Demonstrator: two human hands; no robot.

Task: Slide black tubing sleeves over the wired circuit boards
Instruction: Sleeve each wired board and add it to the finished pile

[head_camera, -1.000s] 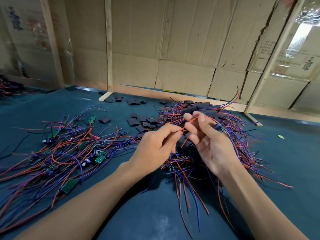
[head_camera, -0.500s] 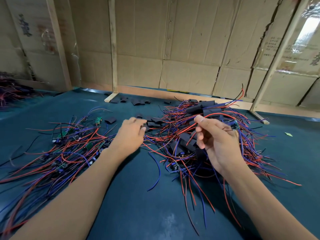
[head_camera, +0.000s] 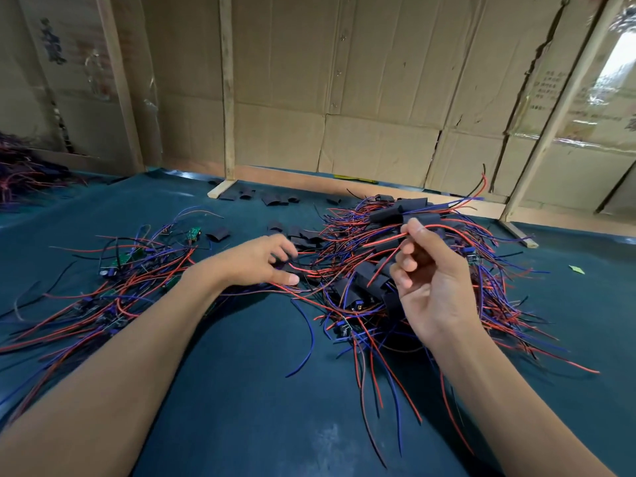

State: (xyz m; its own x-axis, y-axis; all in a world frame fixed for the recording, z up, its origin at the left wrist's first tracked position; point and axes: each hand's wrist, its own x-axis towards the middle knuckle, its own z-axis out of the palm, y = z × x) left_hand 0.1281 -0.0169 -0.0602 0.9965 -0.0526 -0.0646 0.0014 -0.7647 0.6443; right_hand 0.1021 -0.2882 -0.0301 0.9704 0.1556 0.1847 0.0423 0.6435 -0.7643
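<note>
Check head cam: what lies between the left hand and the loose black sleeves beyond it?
Head view: nothing separate. The left hand reaches the near edge of the loose black sleeves; its fingertips are blurred there, over red and blue wires.

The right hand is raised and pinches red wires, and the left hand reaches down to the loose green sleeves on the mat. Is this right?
One detail is wrong: the loose sleeves are black, not green; only the bare boards are green. The head view shows it. The right hand is raised and pinches red wires, and the left hand reaches down to the sleeves on the mat.
</note>
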